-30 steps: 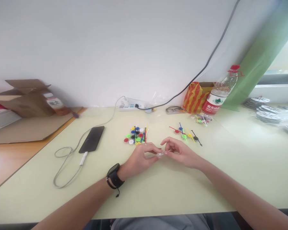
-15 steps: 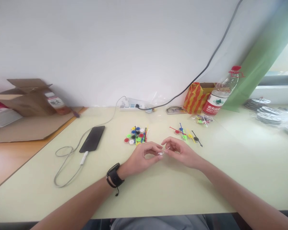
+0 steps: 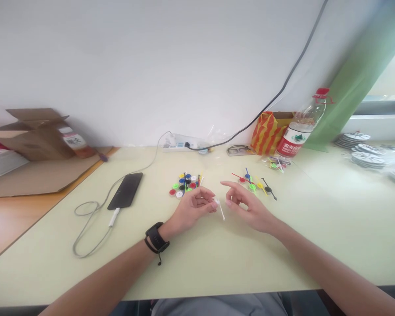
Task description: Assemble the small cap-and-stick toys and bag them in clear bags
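Your pale green bench (image 3: 197, 267) fills the lower half of the frame, with the bulky things pushed to its edges so the middle stays free for handwork. An open cardboard box (image 3: 36, 131) sits at the far left, and a water bottle (image 3: 301, 127) stands at upper right beside a red-and-yellow striped bag (image 3: 266, 131). A stack of white discs (image 3: 358, 149) lies at the right edge. Left of centre a black phone (image 3: 125, 191) lies flat on its cable, which runs back to a power strip (image 3: 181, 144) at the wall.

Your two hands meet in the centre of the frame. Your left hand (image 3: 192, 210), with a dark watch on the wrist, is curled nearly closed and pinches the top of a thin white pin (image 3: 220, 207) between thumb and fingertips — the pin hangs down and rightward, its tip near the bench. Your right hand (image 3: 250, 208) is loosely open beside it, forefinger extended, holding nothing and just apart from the pin.

Just beyond your left hand lies a cluster of small coloured caps (image 3: 185, 184) and sticks, and beyond your right a row of coloured pins (image 3: 255, 184) — both within easy reach.
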A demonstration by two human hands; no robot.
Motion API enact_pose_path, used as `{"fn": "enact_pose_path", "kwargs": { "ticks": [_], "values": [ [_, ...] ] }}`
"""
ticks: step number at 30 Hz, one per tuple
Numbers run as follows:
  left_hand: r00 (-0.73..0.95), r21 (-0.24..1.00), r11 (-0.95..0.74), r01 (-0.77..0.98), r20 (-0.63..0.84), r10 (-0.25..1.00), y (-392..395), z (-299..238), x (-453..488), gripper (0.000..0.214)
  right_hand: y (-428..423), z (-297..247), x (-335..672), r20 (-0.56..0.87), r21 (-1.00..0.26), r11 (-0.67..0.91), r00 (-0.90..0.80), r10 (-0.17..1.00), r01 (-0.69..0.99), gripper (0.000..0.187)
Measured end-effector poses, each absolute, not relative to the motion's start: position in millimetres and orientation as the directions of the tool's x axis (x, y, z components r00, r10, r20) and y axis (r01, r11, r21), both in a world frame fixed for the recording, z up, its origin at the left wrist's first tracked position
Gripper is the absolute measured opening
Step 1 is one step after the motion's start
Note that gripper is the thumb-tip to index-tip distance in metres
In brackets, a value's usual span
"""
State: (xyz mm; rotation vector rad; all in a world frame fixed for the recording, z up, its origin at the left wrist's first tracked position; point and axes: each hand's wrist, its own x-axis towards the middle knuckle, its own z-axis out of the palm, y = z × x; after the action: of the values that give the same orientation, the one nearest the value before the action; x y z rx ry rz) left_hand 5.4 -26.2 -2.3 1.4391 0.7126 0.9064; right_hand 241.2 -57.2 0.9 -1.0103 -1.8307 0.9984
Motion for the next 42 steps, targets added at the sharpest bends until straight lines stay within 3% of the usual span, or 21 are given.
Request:
{"fn": "enact_pose_path", "kwargs": {
  "ticks": [3, 6, 8, 15, 24, 35, 42],
  "values": [
    [0.508, 0.991, -0.063, -0.115, 0.113, 0.854, -26.3, -1.6, 5.4, 0.028, -59.4, 0.9, 239.4, 0.196, -0.923, 0.306, -0.401, 0.895, 0.232, 0.028],
    [0.488, 0.991, -0.067, -0.119, 0.117, 0.865, -26.3, -1.2, 5.3, 0.028, -56.4, 1.3, 241.8, 0.102, -0.952, 0.226, -0.482, 0.87, 0.206, 0.06],
    [0.483, 0.991, -0.067, -0.113, 0.114, 0.868, -26.4, -1.3, 5.4, 0.029, -53.6, 2.0, 243.9, 0.092, -0.961, 0.204, -0.481, 0.872, 0.186, 0.065],
    [0.523, 0.994, -0.071, -0.078, 0.101, 0.846, -29.3, -2.9, 6.9, 0.027, -53.2, 3.3, 238.9, 0.119, -0.945, 0.239, -0.446, 0.887, 0.224, 0.032],
    [0.537, 0.995, -0.103, -0.019, 0.097, 0.838, -29.9, -5.0, 4.7, 0.028, -58.2, 2.9, 235.3, 0.086, -0.914, 0.268, -0.499, 0.862, 0.305, 0.035],
    [0.616, 0.999, -0.009, 0.039, -0.017, 0.788, -37.5, 3.6, 9.8, 0.028, -56.6, 3.8, 237.8, 0.109, -0.884, 0.308, -0.487, 0.867, 0.351, 0.032],
    [0.574, 0.98, -0.144, 0.133, 0.042, 0.817, -40.3, 3.4, 11.5, 0.025, -54.6, 0.9, 242.7, 0.074, -0.896, 0.249, -0.429, 0.9, 0.368, 0.026]
  ]
}}
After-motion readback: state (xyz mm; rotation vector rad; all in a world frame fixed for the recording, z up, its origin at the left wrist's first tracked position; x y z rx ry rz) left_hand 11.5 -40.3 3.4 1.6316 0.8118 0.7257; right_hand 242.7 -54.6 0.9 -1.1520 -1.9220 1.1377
